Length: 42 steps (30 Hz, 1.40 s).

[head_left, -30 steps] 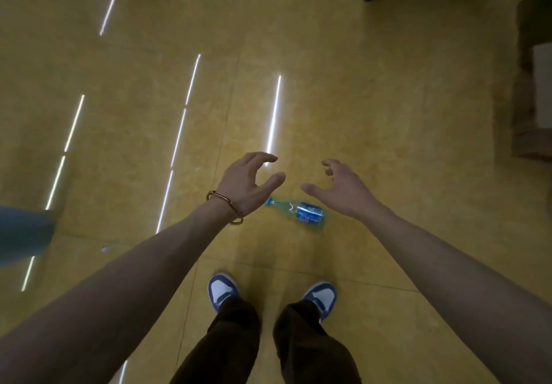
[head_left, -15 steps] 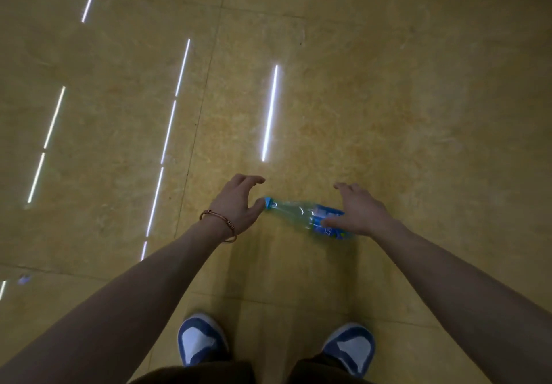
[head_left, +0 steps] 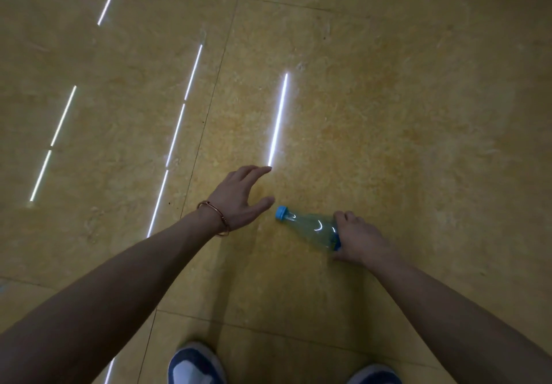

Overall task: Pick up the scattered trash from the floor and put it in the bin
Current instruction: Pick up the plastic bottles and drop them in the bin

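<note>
Grasping step in hand: right hand (head_left: 360, 238) wrapped around wide end of plastic bottle (head_left: 310, 228), lying on floor (head_left: 388, 115) at centre of frame, cap pointing left. Left hand (head_left: 239, 198) spread, empty, just beside cap. Next probably: lift, find bin, not visible. Bottle thin, clear, bluish, looks light, crushable; tiles glossy, smooth.

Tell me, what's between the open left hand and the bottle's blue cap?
Only bare floor, in the head view: the left hand and the cap are apart.
</note>
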### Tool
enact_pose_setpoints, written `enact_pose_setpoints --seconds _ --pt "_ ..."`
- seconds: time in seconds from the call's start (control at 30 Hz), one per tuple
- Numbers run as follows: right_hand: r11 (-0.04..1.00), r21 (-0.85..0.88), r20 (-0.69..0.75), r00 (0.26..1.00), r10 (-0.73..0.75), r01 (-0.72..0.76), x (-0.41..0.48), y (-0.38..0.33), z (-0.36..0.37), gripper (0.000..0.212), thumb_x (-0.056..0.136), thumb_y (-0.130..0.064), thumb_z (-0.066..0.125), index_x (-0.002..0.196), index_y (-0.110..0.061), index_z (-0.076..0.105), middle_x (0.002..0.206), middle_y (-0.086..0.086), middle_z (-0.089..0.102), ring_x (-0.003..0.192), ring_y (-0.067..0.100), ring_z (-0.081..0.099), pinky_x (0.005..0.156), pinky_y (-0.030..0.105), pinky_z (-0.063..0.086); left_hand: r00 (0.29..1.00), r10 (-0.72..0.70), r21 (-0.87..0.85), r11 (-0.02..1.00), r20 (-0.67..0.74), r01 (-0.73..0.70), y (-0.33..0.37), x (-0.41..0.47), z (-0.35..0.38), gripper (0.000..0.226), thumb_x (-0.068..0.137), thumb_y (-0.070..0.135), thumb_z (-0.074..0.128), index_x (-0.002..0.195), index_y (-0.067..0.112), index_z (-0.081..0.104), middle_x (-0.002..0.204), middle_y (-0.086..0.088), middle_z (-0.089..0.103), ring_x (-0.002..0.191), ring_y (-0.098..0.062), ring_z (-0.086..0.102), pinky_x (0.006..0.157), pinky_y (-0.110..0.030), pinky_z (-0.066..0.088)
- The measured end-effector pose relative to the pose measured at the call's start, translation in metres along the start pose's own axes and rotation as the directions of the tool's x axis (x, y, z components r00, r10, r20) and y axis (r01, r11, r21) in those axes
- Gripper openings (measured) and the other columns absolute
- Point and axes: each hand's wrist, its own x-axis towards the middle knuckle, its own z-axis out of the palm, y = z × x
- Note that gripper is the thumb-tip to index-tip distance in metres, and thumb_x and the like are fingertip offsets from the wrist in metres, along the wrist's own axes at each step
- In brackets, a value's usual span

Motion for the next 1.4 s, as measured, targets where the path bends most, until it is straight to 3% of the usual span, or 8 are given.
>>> enact_pose_setpoints --seconds 0.37,0.5,0.6,0.73,0.83,1.03,1.17,1.4 --pt "0.8 0.599 -0.241 0.96 0.144 0.03 -0.092 -0.031 -0.101 0.076 0.067 -0.035 0.077 0.13 -0.014 0.039 0.113 0.0 0.054 0.085 0.02 0.058 0.072 0.032 0.049 0.998 -0.009 -0.2 0.98 -0.058 -0.003 0.067 -0.058 -0.068 0.072 0.075 0.063 0.039 0.139 0.031 0.034 0.14 -0.003 0.039 0.128 -0.022 0.038 0.107 -0.033 0.032" --pt "0.687 0.724 -0.254 0.952 0.169 0.071 -0.166 -0.048 -0.165 0.077 0.072 -0.038 0.077 0.134 -0.017 0.038 0.112 -0.004 0.051 0.095 0.015 0.052 0.071 0.026 0.042 0.988 -0.033 -0.301 0.953 -0.148 -0.013 0.113 -0.101 -0.132 0.056 0.088 0.044 0.053 0.14 0.032 0.033 0.14 -0.003 0.038 0.126 -0.015 0.039 0.101 -0.022 0.028" --pt "0.614 0.773 -0.309 0.941 0.141 0.162 -0.225 -0.064 -0.223 0.076 0.072 -0.04 0.078 0.134 -0.019 0.039 0.119 -0.004 0.052 0.103 0.013 0.053 0.069 0.02 0.04 0.967 -0.097 -0.418 0.908 -0.235 -0.01 0.154 -0.132 -0.189 0.053 0.091 0.037 0.052 0.139 0.034 0.033 0.138 0.0 0.037 0.118 -0.009 0.041 0.099 -0.03 0.038" --pt "0.573 0.763 -0.413 0.907 0.075 0.3 -0.306 -0.095 -0.322 0.072 0.075 -0.04 0.077 0.133 -0.02 0.039 0.116 -0.006 0.05 0.098 0.007 0.049 0.068 0.013 0.038 0.934 -0.112 -0.49 0.869 -0.34 -0.074 0.204 -0.182 -0.278 0.054 0.091 0.038 0.051 0.14 0.034 0.03 0.139 0.0 0.039 0.119 -0.015 0.046 0.098 -0.035 0.043" --pt "0.552 0.728 -0.483 0.875 -0.007 0.406 -0.36 -0.124 -0.398 0.07 0.073 -0.042 0.078 0.129 -0.021 0.041 0.118 -0.003 0.057 0.1 0.01 0.057 0.081 0.021 0.042 0.893 -0.123 -0.484 0.867 -0.434 -0.116 0.235 -0.223 -0.354 0.054 0.09 0.039 0.051 0.14 0.034 0.03 0.138 0.001 0.041 0.117 -0.014 0.048 0.089 -0.026 0.041" --pt "0.532 0.592 -0.597 0.773 -0.215 0.605 -0.459 -0.212 -0.508 0.06 0.073 -0.047 0.076 0.12 -0.023 0.049 0.106 -0.009 0.064 0.094 0.007 0.063 0.076 0.019 0.048 0.738 -0.255 -0.475 0.874 -0.625 -0.1 0.262 -0.339 -0.483 0.046 0.092 0.035 0.05 0.136 0.033 0.036 0.129 0.005 0.044 0.11 -0.009 0.05 0.072 -0.005 0.038" --pt "0.508 0.501 -0.604 0.704 -0.375 0.7 -0.518 -0.283 -0.536 0.046 0.078 -0.049 0.07 0.11 -0.025 0.049 0.093 -0.016 0.062 0.082 -0.006 0.06 0.063 0.007 0.045 0.643 -0.33 -0.481 0.874 -0.691 -0.069 0.261 -0.424 -0.533 0.048 0.088 0.044 0.047 0.134 0.033 0.038 0.127 0.008 0.044 0.11 -0.007 0.049 0.077 -0.008 0.037" --pt "0.453 0.377 -0.573 0.588 -0.571 0.808 -0.594 -0.387 -0.543 0.055 0.081 -0.055 0.062 0.12 -0.019 0.046 0.102 -0.008 0.063 0.089 0.003 0.061 0.066 0.012 0.042 0.46 -0.41 -0.47 0.882 -0.787 -0.017 0.232 -0.547 -0.588 0.047 0.092 0.037 0.048 0.137 0.026 0.038 0.133 0.0 0.044 0.114 -0.014 0.049 0.09 -0.026 0.039"
